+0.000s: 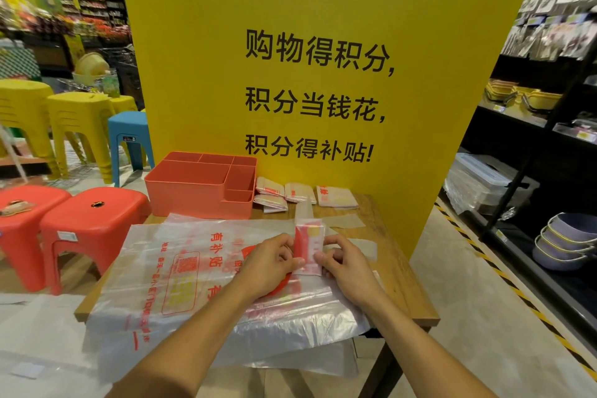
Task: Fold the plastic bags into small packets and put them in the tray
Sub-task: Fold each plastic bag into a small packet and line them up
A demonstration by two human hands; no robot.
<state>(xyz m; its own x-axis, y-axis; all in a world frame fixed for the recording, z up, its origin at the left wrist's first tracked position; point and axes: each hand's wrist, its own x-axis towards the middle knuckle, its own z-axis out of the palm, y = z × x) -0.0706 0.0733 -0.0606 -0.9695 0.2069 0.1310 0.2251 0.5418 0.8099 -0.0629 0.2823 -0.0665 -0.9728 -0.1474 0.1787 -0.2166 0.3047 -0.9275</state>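
A narrow folded strip of clear plastic bag [309,242] with red print stands between my hands above the table. My left hand [269,263] pinches its left edge and my right hand [342,263] pinches its right edge. Under them lies a pile of flat plastic bags [181,271] with red lettering, draped over the wooden table [397,265]. An orange tray [200,186] with several compartments stands at the back left of the table. Its visible compartments look empty. Three folded packets [284,194] lie beside it against the yellow board.
A yellow sign board [290,42] stands behind the table. Orange stools [93,220] are on the left, with yellow and blue stools beyond. Black shelving [533,139] with pots and bins lines the right. Another bag hangs off the table's near left corner.
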